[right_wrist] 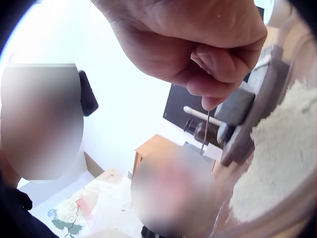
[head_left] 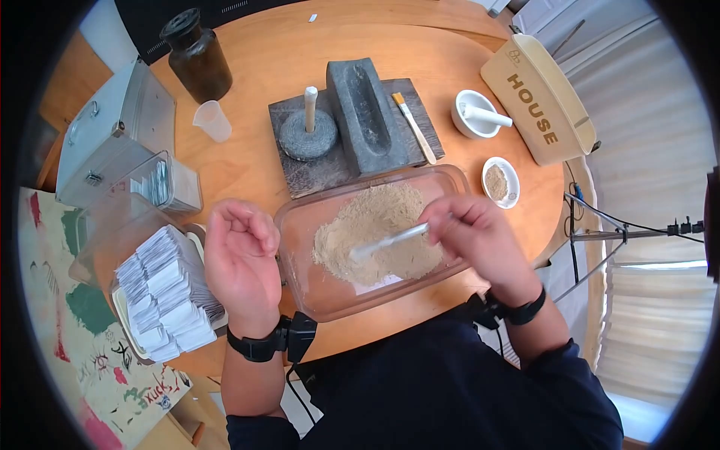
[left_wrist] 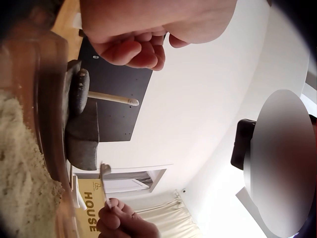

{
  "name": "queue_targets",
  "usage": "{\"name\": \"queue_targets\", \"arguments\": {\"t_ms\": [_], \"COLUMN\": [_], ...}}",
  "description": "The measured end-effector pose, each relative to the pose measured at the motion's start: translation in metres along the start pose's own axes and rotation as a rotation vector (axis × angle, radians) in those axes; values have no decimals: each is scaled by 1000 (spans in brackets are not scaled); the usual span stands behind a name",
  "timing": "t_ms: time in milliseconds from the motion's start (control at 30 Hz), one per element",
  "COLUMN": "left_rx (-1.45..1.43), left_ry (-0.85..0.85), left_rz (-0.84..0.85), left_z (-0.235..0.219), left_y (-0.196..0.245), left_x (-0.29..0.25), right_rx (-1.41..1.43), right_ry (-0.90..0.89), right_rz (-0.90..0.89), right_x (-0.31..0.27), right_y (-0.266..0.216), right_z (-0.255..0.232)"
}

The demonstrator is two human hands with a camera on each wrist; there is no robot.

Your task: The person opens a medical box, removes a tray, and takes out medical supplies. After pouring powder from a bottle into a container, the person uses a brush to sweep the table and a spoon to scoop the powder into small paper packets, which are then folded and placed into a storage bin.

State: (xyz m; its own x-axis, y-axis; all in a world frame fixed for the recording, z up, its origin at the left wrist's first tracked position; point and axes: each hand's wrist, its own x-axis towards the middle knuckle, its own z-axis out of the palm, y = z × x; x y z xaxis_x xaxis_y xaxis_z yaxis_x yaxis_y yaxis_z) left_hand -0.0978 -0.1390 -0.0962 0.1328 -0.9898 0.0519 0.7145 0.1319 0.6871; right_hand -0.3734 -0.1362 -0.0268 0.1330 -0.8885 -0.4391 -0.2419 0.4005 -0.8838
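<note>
A clear tray [head_left: 300, 289] holds a heap of beige powder [head_left: 382, 202]. Over the powder, the right hand [head_left: 480, 240] pinches a thin spoon-like tool [head_left: 401, 237] between thumb and fingers. In the left wrist view the tool [left_wrist: 105, 181] rises above the right hand [left_wrist: 126, 220]. The left hand [head_left: 244, 262] is held palm up beside the tray's left end, its fingers loosely bent and nothing in it; it also shows at the top of the left wrist view [left_wrist: 148, 29].
Behind the tray stand a stone trough [head_left: 364, 120], a round stone with a handle [head_left: 307, 136] and a brush [head_left: 415, 129] on a dark board. Mortar [head_left: 474, 124], small powder bowl [head_left: 510, 169] and HOUSE box [head_left: 536, 97] are right; paper stacks [head_left: 165, 289] and brown bottle [head_left: 199, 64] left.
</note>
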Motion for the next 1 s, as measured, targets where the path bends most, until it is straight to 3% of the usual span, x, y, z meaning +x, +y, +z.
{"name": "queue_targets", "arguments": {"t_ms": [200, 467, 533, 567, 633, 767, 867, 1000], "left_rx": [-9, -9, -4, -2, -6, 5, 5, 3], "left_ry": [17, -15, -4, 1, 14, -22, -2, -4], "left_rz": [-4, -13, -18, -20, -16, -7, -12, -29], "left_z": [3, 1, 1, 2, 2, 0, 2, 1], "left_y": [1, 1, 2, 2, 1, 1, 2, 0], "left_x": [-1, -1, -2, -1, -1, -1, -1, -1], "right_rx": [15, -213, -499, -498, -635, -651, -744, -792], "right_ry": [203, 331, 463, 460, 583, 520, 436, 414], "right_rz": [-195, -442, -705, -699, -899, -732, -807, -761], "right_x": [26, 68, 67, 64, 52, 1, -9, -6], "right_y": [-33, -40, -35, -33, -32, -24, 8, 39], "right_z": [-41, -31, -23, -21, -20, -21, -32, -37]}}
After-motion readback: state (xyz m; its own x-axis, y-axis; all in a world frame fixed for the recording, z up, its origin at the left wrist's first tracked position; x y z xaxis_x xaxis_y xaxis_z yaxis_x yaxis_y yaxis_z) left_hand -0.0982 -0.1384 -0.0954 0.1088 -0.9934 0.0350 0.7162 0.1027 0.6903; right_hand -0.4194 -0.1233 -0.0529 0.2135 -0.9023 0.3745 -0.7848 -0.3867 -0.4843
